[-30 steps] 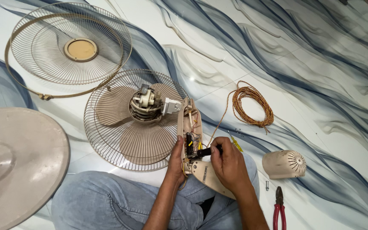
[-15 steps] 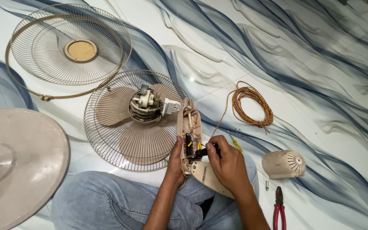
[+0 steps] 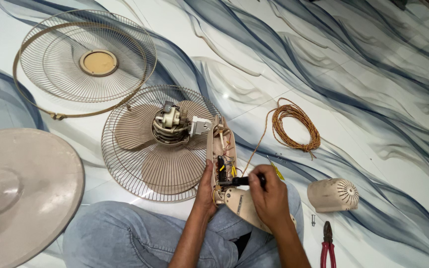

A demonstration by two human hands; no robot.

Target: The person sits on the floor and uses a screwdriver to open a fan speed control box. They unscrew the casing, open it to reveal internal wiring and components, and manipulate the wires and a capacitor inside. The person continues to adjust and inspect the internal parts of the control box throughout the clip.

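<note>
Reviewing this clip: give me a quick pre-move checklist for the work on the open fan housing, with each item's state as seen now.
1. Left hand steadies the open control housing: ok.
2. Right hand grips the black-handled tool, tip inside the housing: ok.
3. Tip seated on a screw or terminal: cannot tell, too small.
4. Motor and rear grille lie flat on the floor: ok.
5. Pliers and loose screw lie near the right hand: ok.
6. Wire coil lies apart from the hands: ok.

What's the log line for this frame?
left hand: steadies open fan neck housing | right hand: black-handled screwdriver, tip inside | pliers: floor, untouched
</note>
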